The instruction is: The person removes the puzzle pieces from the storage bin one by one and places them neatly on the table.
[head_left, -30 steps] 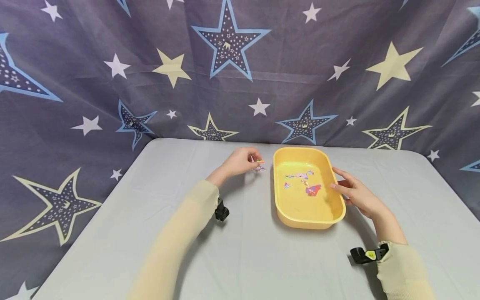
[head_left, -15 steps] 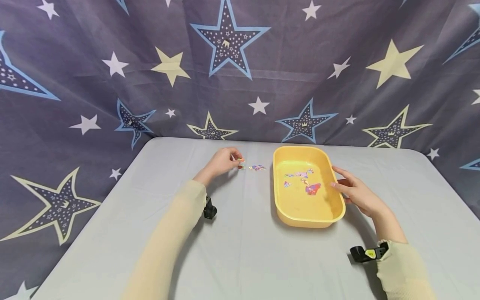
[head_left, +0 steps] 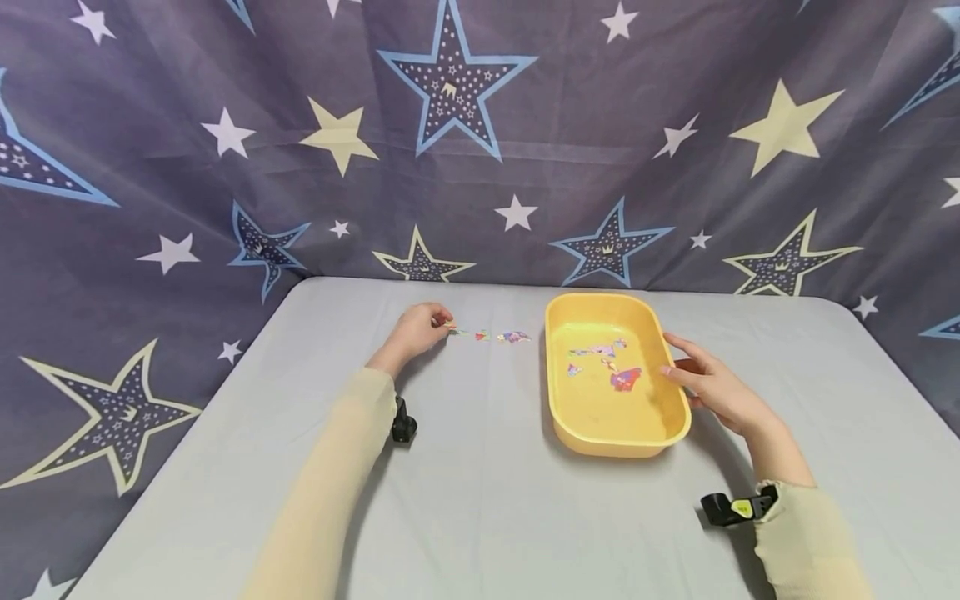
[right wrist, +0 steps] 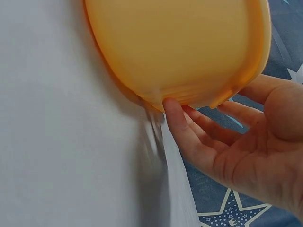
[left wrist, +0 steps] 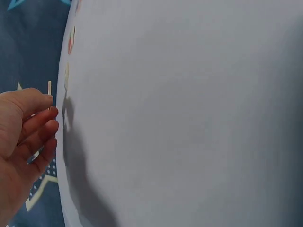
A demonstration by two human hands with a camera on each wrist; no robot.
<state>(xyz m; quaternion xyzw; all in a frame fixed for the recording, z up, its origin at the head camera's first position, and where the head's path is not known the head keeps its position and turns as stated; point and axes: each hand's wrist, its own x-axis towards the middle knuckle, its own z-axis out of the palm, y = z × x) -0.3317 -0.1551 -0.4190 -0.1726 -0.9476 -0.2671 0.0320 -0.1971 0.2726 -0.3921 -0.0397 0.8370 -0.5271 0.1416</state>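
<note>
On tub [head_left: 600, 414], right hand [head_left: 718, 390], left [head_left: 416, 331] pinching piece [left wrist: 49, 87]

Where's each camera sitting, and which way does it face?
Head: worn there, looking forward and down at the table and yellow tub; left hand, right hand and sleeves show.
Left wrist: worn there, looking at the left hand holding a small piece; only that hand shows.
Right wrist: worn there, facing the tub; only the right hand shows.
Head and right wrist share the tub.

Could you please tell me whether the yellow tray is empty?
Not empty: the yellow tray has several colorful pieces lying on its floor.
</note>
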